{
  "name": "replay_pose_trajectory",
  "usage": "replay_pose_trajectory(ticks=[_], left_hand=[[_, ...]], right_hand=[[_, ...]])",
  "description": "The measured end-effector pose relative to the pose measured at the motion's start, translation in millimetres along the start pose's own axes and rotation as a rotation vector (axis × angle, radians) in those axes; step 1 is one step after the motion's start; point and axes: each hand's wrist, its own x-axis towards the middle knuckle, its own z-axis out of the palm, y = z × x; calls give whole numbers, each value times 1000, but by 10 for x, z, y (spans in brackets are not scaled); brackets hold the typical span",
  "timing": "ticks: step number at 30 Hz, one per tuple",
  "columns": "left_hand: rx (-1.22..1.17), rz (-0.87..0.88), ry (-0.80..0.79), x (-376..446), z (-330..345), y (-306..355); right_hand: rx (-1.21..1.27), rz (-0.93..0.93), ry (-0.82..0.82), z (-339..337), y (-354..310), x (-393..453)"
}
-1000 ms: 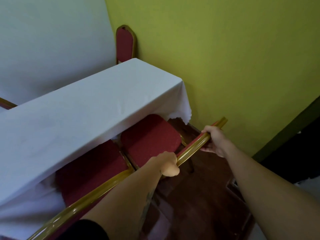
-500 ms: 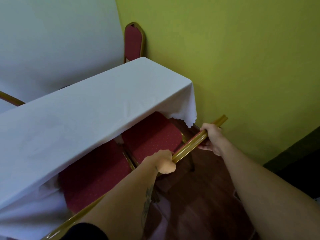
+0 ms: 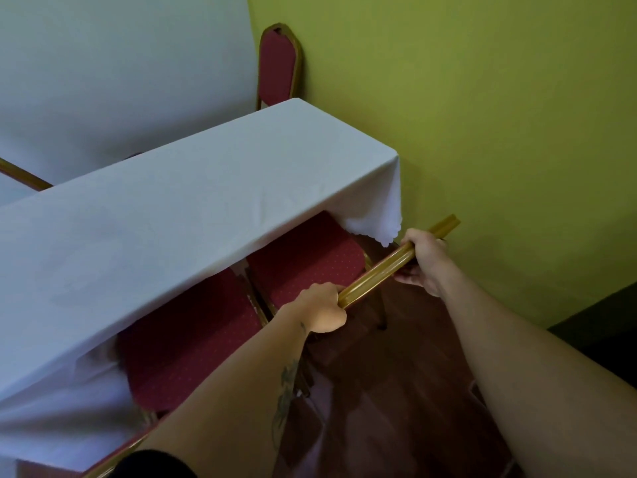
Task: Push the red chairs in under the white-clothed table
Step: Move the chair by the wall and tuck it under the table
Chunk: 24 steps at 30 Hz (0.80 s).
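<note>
Head view, both hands (image 3: 370, 286) gripping gold chair back (image 3: 375, 277), red seat (image 3: 306, 257) under white-clothed table (image 3: 172, 219)

The chair's top rail (image 3: 375, 276), clasped between the left hand (image 3: 319, 307) and right hand (image 3: 425, 258), is glossy gold-painted metal, ribbed along its length. Just beyond the left hand, the seat cushion (image 3: 306, 257) is matt red woven cloth with fine pale dots. Above it hangs a smooth white tablecloth (image 3: 172, 229) with a scalloped hem. Below both hands, the floor (image 3: 396, 391) shows polished reddish wood.
</note>
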Motion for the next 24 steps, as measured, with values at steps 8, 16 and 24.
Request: replay_pose_trajectory(ticks=[8,16,24], left_hand=[[-28,-47,110,19,77,-2],[96,13,73,-772,-109,-353],[99,85,24,-1664,-293,-1004]], right_hand=[[-16,25,17,48,-48,-5],[-89,62,57,515,294,-631],[-307,126,-70,1050,726,-1426]])
